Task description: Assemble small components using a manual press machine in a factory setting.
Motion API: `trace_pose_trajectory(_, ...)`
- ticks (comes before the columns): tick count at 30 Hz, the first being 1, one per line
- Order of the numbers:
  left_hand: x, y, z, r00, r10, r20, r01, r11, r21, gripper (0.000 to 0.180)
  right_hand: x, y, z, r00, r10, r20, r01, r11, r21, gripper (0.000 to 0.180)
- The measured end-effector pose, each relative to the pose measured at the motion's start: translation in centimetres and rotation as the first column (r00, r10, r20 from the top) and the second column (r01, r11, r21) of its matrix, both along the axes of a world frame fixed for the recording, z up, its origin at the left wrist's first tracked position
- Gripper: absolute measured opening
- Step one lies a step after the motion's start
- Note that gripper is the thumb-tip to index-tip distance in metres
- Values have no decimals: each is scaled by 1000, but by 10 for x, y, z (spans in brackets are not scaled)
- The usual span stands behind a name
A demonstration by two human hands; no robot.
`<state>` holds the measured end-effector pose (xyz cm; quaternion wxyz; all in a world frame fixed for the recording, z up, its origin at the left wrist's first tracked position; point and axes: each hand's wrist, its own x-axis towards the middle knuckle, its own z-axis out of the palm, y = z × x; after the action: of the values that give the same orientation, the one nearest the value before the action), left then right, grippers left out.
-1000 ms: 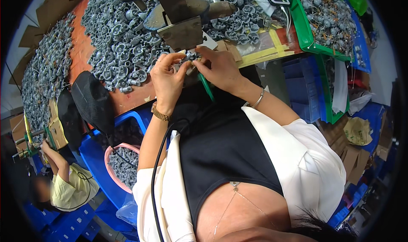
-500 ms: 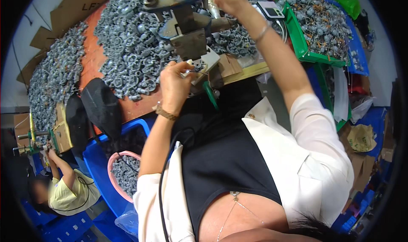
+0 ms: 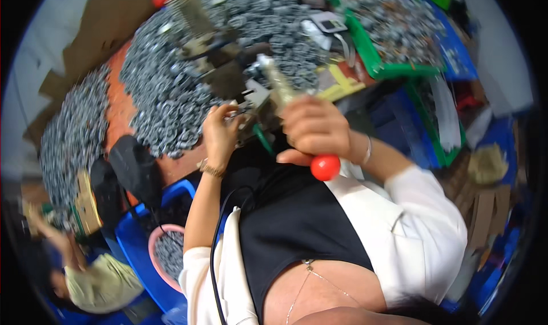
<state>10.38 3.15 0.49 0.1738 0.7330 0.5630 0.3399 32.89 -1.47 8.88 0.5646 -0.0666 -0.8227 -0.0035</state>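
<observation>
My right hand (image 3: 321, 125) is wrapped around the lever (image 3: 278, 80) of a bench press (image 3: 226, 76). The lever's shaft looks wrapped in pale tape, and its red ball knob (image 3: 325, 168) sticks out below my fist. My left hand (image 3: 218, 136) is beside the white block (image 3: 256, 92) at the press's foot, thumb and fingers pinched together. What they hold is too small and blurred to make out. A green strip-like piece (image 3: 262, 139) hangs just right of that hand.
Piles of grey plastic parts (image 3: 165, 91) cover the orange table (image 3: 123, 111). A green crate (image 3: 394, 71) of parts stands at the far right, near a phone (image 3: 329, 22). At lower left are a blue tub (image 3: 134, 251), a pink basket (image 3: 153, 251) and another person (image 3: 105, 282).
My right hand has swung down and toward me with the lever, bringing the red knob into view. My left hand stays at the press's foot. The whole view has shifted slightly.
</observation>
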Motion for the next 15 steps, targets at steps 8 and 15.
trace_pose_trajectory(8,33,-38,33,971,-237,-6,236,967,-94,15,43,98,58,884,-316,-345,120,866,-486,13)
trace_pose_trajectory(15,6,-60,91,620,144,771,355,825,-440,19,144,119,-27,811,-552,192,584,749,-314,11)
